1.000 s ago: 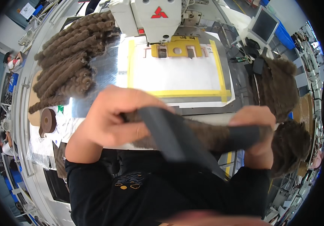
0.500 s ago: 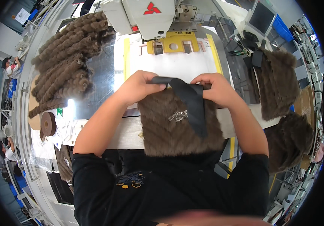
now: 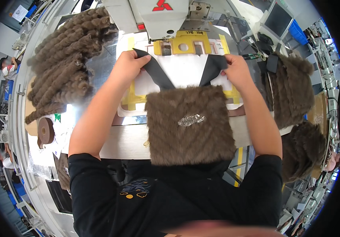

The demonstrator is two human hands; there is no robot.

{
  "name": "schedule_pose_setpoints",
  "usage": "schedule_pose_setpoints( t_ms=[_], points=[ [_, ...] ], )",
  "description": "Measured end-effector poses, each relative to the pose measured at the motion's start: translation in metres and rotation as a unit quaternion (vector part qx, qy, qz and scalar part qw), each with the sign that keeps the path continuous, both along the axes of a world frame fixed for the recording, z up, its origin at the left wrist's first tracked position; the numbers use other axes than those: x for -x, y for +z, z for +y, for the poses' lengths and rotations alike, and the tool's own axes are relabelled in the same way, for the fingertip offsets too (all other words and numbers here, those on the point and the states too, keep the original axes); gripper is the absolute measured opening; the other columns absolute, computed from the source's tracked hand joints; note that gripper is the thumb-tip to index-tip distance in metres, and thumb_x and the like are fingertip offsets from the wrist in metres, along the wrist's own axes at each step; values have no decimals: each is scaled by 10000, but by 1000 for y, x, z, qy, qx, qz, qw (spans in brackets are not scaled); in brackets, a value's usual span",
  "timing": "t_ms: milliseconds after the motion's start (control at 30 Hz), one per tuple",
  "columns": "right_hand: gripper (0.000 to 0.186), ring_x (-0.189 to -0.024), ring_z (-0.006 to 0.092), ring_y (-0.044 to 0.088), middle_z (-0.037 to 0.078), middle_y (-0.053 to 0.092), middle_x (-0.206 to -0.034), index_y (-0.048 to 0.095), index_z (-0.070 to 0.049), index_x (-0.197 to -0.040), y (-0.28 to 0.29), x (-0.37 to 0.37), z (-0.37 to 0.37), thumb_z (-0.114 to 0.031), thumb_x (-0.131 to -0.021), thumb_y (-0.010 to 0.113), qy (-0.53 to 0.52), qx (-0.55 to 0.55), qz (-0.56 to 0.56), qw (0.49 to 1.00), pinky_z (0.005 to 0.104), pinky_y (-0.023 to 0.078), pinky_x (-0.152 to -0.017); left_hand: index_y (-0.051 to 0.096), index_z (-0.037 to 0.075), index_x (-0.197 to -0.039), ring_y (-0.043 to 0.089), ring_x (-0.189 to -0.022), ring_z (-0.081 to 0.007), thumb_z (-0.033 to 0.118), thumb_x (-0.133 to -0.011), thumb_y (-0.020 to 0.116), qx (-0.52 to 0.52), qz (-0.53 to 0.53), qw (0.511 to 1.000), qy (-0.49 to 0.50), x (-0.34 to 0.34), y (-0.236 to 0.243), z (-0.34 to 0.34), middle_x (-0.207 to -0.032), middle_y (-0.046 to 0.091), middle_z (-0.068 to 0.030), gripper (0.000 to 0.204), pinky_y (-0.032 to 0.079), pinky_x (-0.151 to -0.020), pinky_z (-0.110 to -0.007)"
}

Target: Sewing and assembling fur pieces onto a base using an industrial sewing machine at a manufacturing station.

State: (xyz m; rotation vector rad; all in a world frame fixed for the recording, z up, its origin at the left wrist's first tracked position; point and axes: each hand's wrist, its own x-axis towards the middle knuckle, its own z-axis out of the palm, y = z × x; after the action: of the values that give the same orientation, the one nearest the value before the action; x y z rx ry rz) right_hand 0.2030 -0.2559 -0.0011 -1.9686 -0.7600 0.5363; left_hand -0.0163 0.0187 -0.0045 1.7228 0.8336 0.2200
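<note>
A flat, squarish piece of brown fur [image 3: 189,142] lies at the front edge of the work surface, with a shiny silver patch [image 3: 191,119] in its middle. From its far edge two black fabric straps spread apart in a V. My left hand [image 3: 130,65] pinches the end of the left strap [image 3: 157,73] between thumb and fingers. My right hand [image 3: 237,71] grips the end of the right strap [image 3: 212,68]. Beyond them, a yellow plate with cut-outs [image 3: 183,44] sits under the white sewing machine head [image 3: 158,17], on a white sheet [image 3: 181,69] edged with yellow tape.
Rolled brown fur pieces [image 3: 65,59] are piled at the left, above a brown tape roll [image 3: 46,130]. More fur [image 3: 292,87] is stacked at the right, below a dark monitor [image 3: 277,21]. Two people work far off at the left edge.
Both hands have moved away from me and apart, drawing the black straps off the fur into a V. The taped white sheet sits nearer to me.
</note>
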Motion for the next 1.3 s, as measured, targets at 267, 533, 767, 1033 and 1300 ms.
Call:
schedule_pose_setpoints(
  t_ms=[267,533,767,1033,1300],
  points=[
    [398,-533,110,546,41,590,-612,553,-29,-667,-2,-38,16,-219,-958,747,-56,88,-42,994,300,414,-521,721,-44,-1013,567,-618,-130,78,-904,741,-71,-14,997,14,-30,3,20,-771,671,-60,165,470,-581,-307],
    [434,-512,121,527,18,578,-627,563,-38,-682,-8,-76,56,-312,-975,727,-47,122,-131,983,295,419,-508,701,-37,-1094,579,-701,-128,39,-898,702,-56,-27,997,39,-65,-5,41,-860,674,-67,210,471,-620,-298],
    [535,-873,155,641,78,656,-1074,576,-47,-1413,10,-52,39,-375,-1005,682,-109,41,-23,993,287,521,-683,586,-24,-1292,625,-836,-152,101,-912,715,-109,-98,981,130,-36,-7,29,-1084,661,-113,421,514,-710,-332],
    [585,-1189,198,573,129,536,-1378,468,-12,-1480,27,23,-43,-112,-953,702,-105,-62,266,956,375,499,-985,464,-58,-1415,636,-1095,-209,144,-959,721,232,-108,967,14,52,16,-36,-1259,599,-161,561,548,-962,-337],
    [527,-1012,154,636,108,595,-1199,491,-8,-1444,4,34,-32,-37,-954,682,-27,-75,168,983,317,531,-874,372,-15,-1505,679,-930,-236,182,-891,767,79,57,995,-37,30,17,-52,-1015,696,-167,757,543,-768,-388]
  ],
)
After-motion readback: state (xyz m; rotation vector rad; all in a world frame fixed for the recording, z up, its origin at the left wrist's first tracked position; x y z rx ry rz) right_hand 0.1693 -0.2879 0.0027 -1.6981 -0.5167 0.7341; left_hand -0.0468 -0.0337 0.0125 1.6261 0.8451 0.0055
